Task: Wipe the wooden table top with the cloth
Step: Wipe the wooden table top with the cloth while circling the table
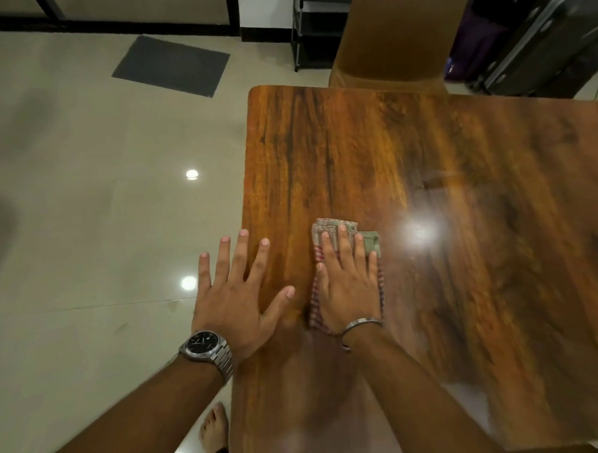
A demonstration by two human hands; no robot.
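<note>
Cloth [335,231]: folded, flat on the wooden table top [442,172] near its left edge.
Right hand [348,281]: fingers spread, palm pressing it down — likely for wiping pressure.
Left hand [239,297]: splayed, empty, over the table edge — probably bracing.
Writing: watch [202,343] dial unreadable.

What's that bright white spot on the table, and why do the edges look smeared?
Head view: the spot is ceiling-light glare on the glossy table top, right of the cloth under the right hand; similar reflections dot the floor. The wood's right side looks motion-blurred, and the wide lens bows edges.
</note>
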